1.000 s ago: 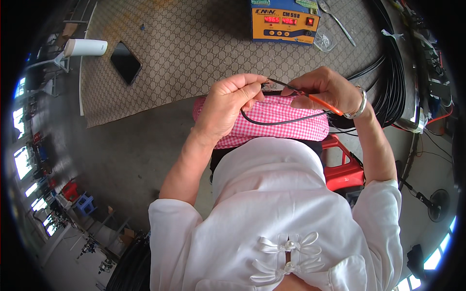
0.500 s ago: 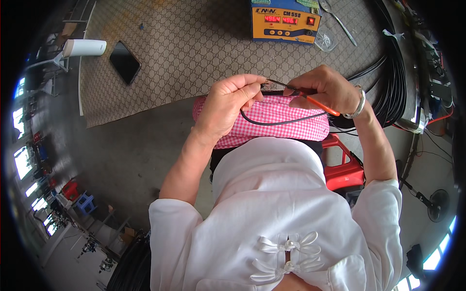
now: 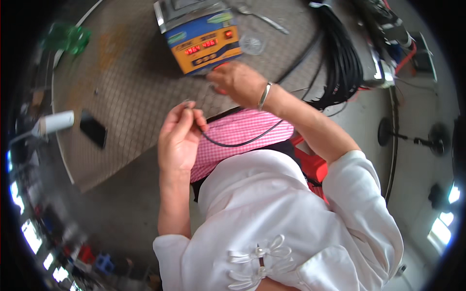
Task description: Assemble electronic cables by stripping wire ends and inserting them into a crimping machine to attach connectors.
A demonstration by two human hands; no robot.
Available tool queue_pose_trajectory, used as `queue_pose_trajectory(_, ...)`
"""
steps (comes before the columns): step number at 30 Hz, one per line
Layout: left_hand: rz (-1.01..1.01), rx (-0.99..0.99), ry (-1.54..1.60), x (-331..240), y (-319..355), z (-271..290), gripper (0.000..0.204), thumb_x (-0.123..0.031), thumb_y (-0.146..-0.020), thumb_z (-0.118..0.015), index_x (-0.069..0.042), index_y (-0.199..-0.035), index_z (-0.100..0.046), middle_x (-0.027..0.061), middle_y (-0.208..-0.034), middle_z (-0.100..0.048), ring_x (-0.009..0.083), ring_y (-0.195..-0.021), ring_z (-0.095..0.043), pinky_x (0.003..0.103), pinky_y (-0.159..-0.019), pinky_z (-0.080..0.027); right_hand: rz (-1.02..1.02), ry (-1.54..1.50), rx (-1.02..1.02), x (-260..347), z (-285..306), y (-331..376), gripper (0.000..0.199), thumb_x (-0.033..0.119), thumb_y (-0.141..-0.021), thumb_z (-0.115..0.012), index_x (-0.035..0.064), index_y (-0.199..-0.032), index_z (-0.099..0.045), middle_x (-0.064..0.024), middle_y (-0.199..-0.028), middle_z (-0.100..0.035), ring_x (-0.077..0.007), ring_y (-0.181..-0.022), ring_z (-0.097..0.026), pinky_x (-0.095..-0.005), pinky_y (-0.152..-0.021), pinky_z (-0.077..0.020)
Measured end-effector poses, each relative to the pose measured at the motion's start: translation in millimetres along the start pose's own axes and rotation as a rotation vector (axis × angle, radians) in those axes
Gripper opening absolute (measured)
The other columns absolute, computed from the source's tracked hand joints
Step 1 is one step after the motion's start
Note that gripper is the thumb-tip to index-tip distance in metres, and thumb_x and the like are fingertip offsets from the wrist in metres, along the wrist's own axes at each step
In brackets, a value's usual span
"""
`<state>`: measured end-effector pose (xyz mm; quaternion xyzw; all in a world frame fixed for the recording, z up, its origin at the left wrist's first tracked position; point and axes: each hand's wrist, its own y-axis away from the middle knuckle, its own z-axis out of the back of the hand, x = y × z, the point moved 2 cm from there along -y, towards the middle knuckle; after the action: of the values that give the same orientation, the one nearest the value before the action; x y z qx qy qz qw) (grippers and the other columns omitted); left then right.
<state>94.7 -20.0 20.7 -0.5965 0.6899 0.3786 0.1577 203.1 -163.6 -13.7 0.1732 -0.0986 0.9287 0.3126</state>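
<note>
The left hand has a thin black cable pinched at its end between thumb and fingertips, closed tight, the tip held up just above the pinch. From that grip the cable sags away to the person's right in a shallow loop across the pink checked cloth on the lap, then climbs toward the right wrist, where I lose it under the forearm.

The right hand is away from the cable end — stretched forward to the foot of the orange-and-blue station with its red lit digits. Something orange-red peeks out under the palm; it looks like a tool handle, but whether the fingers are wrapped around it or merely resting on it I cannot tell. The hand is loosely curled, knuckles up.

As a judgement: the cable end is presented and ready, and the hot-tool part of the work is not under way at this instant — tool and cable tip are well apart, the hand at the station either picking up or parking the tool. Nothing shows whether the tip has been treated; it is too small to read.

Beyond the right hand hangs a thick bundle of black cables. Far out from the left grip lie a phone and a white tube on the mat.
</note>
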Motion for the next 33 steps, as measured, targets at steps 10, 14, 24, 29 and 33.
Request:
queue_pose_trajectory(10,0.177,0.178,-0.367,50,-6,-36,0.013,-0.007,-0.087,-0.050,-0.002,-0.098,-0.055,0.0076,-0.087,-0.060,0.0169,-0.080,-0.056,0.030,-0.078,-0.046,-0.357,-0.769,0.611,-24,33,150,0.034,0.030,-0.086,-0.051,0.0008,-0.071,-0.060,-0.0085,-0.066,-0.063,-0.0194,-0.063,-0.062,-0.0306,-0.059,-0.0471)
queue_pose_trajectory(14,0.612,0.012,-0.152,78,9,3,0.015,-0.010,-0.087,-0.051,0.000,-0.098,-0.054,0.0084,-0.089,-0.060,0.0167,-0.082,-0.057,0.030,-0.079,-0.046,-0.693,-0.370,0.790,-94,-18,251,0.032,0.032,-0.079,-0.053,0.0015,-0.075,-0.063,-0.0107,-0.072,-0.064,-0.0246,-0.069,-0.062,-0.0336,-0.066,-0.0483)
queue_pose_trajectory(24,0.537,-0.268,0.471,126,-25,74,0.016,-0.012,-0.086,-0.054,0.001,-0.094,-0.055,0.0109,-0.089,-0.059,0.0172,-0.077,-0.058,0.029,-0.071,-0.048,-0.390,-0.236,0.050,-71,0,201,0.014,0.011,-0.072,-0.059,0.0037,-0.084,-0.060,-0.0124,-0.079,-0.057,-0.0303,-0.079,-0.055,-0.0394,-0.069,-0.0449)
queue_pose_trajectory(29,0.491,-0.304,0.621,141,-27,88,0.011,-0.010,-0.084,-0.055,0.000,-0.088,-0.057,0.0074,-0.081,-0.062,0.0154,-0.071,-0.060,0.028,-0.063,-0.051,-0.064,0.089,-0.244,-27,8,99,0.012,0.010,-0.069,-0.059,0.0088,-0.080,-0.059,-0.0061,-0.082,-0.051,-0.0238,-0.082,-0.049,-0.0348,-0.074,-0.0396)
queue_pose_trajectory(33,0.614,-0.261,0.596,157,-23,88,0.008,-0.011,-0.082,-0.056,-0.003,-0.083,-0.059,0.0070,-0.076,-0.062,0.0155,-0.069,-0.061,0.027,-0.060,-0.052,-0.031,0.133,-0.109,-60,-12,91,0.010,0.009,-0.064,-0.056,0.0096,-0.073,-0.061,-0.0070,-0.074,-0.050,-0.0272,-0.078,-0.048,-0.0376,-0.070,-0.0398)
